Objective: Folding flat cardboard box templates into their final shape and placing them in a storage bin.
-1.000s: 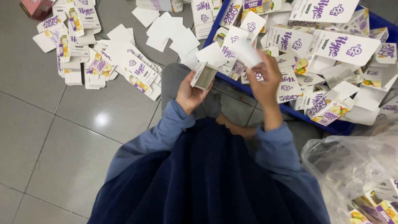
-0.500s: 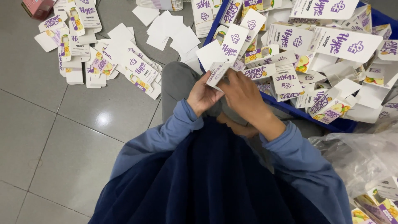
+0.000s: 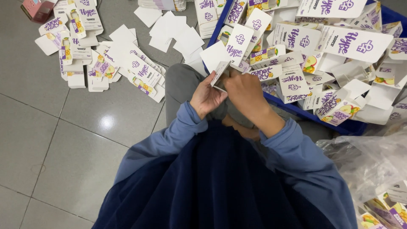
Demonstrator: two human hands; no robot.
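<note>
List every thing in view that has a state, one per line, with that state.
small carton: flat, partly folded, held in both hands
left hand: gripping the carton from below
right hand: closed over the carton's right side
blue crate: heaped full of flat cartons
floor pile of cartons: scattered, flat, unfolded
clear plastic bag: crumpled, holding cartons
pink box: open, on the floor

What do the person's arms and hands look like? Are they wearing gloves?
No gloves: the left hand and the right hand are bare, with no rings or watch showing. Both arms wear long light blue sleeves, the right one pushed up a little. Over the chest is a dark navy apron.
</note>
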